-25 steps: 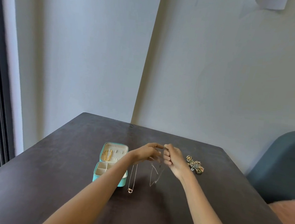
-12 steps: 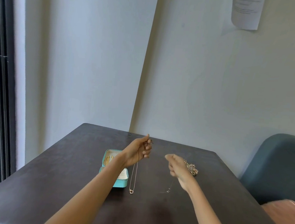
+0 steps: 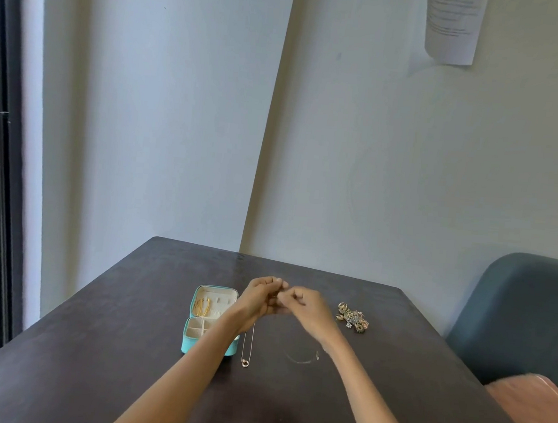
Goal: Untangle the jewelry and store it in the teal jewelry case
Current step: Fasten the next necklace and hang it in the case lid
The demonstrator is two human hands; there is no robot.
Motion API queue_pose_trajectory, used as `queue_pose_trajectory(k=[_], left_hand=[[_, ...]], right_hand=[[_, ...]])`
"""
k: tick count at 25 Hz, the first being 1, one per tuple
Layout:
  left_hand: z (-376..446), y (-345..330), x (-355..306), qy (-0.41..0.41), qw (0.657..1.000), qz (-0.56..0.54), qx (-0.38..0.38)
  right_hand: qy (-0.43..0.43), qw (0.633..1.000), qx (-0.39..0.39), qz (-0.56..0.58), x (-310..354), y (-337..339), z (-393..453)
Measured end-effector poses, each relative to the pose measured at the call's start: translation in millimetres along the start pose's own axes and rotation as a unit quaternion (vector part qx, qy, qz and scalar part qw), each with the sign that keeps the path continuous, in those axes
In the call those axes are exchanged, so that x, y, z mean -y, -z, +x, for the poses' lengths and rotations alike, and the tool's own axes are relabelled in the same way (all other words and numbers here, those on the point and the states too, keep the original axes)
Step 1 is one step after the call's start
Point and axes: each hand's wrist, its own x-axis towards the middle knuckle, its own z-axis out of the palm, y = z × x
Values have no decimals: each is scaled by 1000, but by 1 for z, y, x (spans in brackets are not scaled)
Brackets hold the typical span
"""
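Pinching a thin silver chain point(image 3: 299, 359) between curled fingertips, left hand point(image 3: 259, 300) and right hand point(image 3: 303, 308) touching above the dark matte tabletop point(image 3: 93, 347); chain's slack loop faint, trailing onto wood below. Rose-gold pendant necklace point(image 3: 247, 345) laid straight, just beside the open teal jewelry case point(image 3: 210, 319), cream-lined, gold pieces inside. Tangled cluster of charms point(image 3: 352, 317) to the right. Pale walls, curled paper sheet point(image 3: 452, 28), blue-grey upholstered chair point(image 3: 516, 313).
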Motion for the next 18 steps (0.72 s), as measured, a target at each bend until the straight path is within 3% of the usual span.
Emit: queue_pose_trajectory(k=[5,9,15,18], left_hand=[[-10,-1,-8,57,991,103,70],[-16,2,-13,107,988,-24,112],[-10,10,-7,17,979,-202,-17],[-8,15,4,0,990,-136,-48]], right_hand=[[-24,997,-63,38,11,18,9],[-116,979,-87,144,2,15,2],[-95,992,4,83,-27,-19,-24],[-46,998,39,0,-25,-31,-26]])
